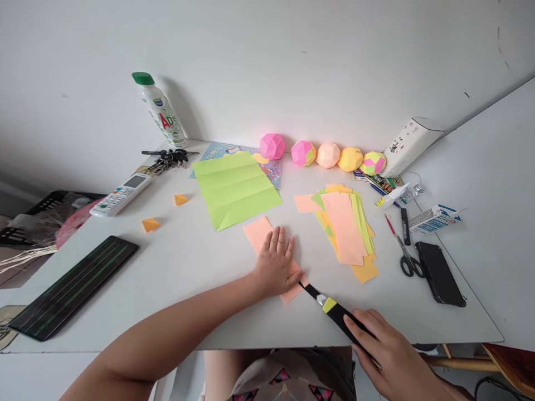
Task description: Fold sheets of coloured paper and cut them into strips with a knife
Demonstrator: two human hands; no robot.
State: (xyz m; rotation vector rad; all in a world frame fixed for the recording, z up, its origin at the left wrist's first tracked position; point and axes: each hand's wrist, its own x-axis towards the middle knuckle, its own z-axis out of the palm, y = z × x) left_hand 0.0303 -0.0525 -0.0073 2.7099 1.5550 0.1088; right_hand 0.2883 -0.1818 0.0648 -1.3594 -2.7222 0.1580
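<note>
My left hand (276,262) lies flat, fingers spread, pressing down a pink paper strip (259,229) on the white table (188,267). My right hand (387,348) is closed around the handle of a black and yellow utility knife (330,306). The knife's tip touches the strip's right edge, just beside my left thumb. A stack of cut pink, green and orange strips (346,228) lies to the right of the strip. A creased green sheet (236,189) lies behind it.
Several paper balls (328,155) line the wall. Scissors (405,253), a black pen (405,225), a phone (438,273) and a glue tube (390,196) lie at the right. At the left are a bottle (161,111), keys (169,159), a remote (121,194) and a black slab (73,287).
</note>
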